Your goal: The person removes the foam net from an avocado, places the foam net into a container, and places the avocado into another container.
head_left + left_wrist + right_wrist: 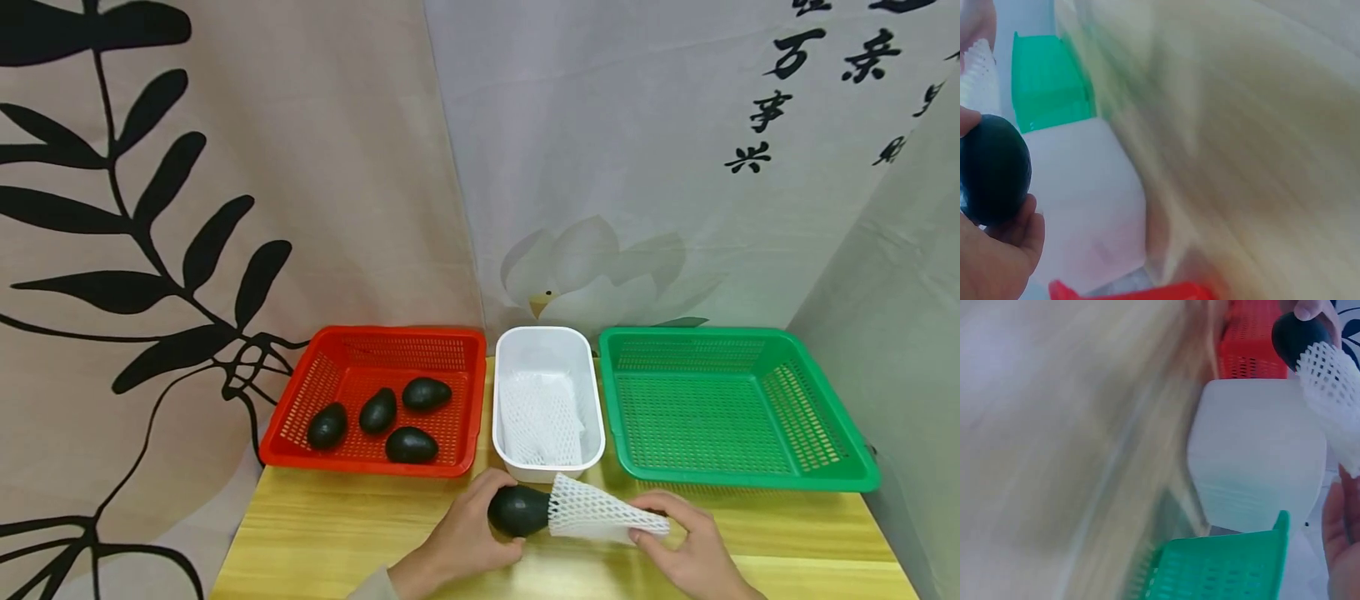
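In the head view my left hand (pixel 467 533) grips a dark avocado (pixel 517 511) by its left end, above the wooden table. A white foam net sleeve (pixel 596 510) covers the avocado's right end. My right hand (pixel 686 537) pinches the narrow far end of that sleeve between thumb and fingers. The left wrist view shows the avocado (pixel 994 169) between the thumb and curled fingers of my left hand (pixel 997 259). From the right wrist, the net sleeve (pixel 1333 387) stretches from the avocado (pixel 1297 337) down to my right hand (pixel 1344 519).
Several avocados (pixel 411 445) lie in a red basket (pixel 300 457) at the left. A white bin (pixel 504 458) with more foam net sleeves (pixel 540 417) stands in the middle, just behind the hands. At the right is a green basket (pixel 750 482). Printed curtains hang behind the wooden table (pixel 315 533).
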Demonstrator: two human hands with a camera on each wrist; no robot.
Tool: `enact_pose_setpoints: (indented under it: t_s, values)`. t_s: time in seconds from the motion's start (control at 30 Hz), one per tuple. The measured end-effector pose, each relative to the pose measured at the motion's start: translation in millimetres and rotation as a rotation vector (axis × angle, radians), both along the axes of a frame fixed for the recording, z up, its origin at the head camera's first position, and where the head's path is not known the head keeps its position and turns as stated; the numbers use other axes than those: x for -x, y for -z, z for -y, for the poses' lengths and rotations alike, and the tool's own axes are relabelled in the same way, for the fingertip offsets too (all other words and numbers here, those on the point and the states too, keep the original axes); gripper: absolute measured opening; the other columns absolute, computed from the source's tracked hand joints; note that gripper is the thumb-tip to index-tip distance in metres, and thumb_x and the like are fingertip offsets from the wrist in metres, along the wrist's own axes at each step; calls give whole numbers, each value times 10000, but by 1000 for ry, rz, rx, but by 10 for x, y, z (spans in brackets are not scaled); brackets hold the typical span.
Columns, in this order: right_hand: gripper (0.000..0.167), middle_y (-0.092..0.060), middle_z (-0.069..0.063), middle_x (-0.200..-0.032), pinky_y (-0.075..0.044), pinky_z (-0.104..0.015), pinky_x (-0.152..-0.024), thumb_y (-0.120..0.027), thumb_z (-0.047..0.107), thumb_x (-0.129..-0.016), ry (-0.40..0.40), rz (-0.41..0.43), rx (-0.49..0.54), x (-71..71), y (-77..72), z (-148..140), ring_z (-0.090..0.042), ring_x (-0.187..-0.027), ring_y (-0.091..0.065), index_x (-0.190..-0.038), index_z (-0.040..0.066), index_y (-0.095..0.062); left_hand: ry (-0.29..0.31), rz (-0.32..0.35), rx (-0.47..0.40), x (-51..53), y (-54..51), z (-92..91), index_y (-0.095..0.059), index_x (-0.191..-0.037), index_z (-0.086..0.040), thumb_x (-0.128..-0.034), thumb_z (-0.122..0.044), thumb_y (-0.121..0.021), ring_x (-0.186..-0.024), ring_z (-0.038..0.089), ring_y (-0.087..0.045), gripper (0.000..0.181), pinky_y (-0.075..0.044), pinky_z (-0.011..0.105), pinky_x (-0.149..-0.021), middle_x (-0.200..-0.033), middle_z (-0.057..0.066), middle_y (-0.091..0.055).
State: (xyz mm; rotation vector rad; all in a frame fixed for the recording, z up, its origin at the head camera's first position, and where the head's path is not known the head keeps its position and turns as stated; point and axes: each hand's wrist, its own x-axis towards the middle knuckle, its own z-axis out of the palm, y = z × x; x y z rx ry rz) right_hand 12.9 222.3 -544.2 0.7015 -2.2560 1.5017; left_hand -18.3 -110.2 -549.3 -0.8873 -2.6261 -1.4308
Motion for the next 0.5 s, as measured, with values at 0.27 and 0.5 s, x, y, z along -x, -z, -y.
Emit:
enact_pose_setpoints:
  t_s: [0.27,0.5]
  values:
    - [492,-739,-78,-1030,-533,-144,-840,-714,-334,-587,9,-168,263,140,-92,61,-71,-959,-687,-1027,-116,-684,-63,-49,-60,62,-160,169,-575,-1247,-229,-645,-55,-901,-1037,115,-620,707,-563,356,-898,-1242,-91,-581]
    - [312,-729,-125,-1009,-545,-137,-776,-682,-316,-644,57,-300,407,299,-212,190,-78,-889,-697,-938,-241,-610,-158,-86,-62,153,-290,287,-590,-1241,-212,-635,-59,-905,-1043,114,-623,700,-570,375,-883,-1244,-109,-583]
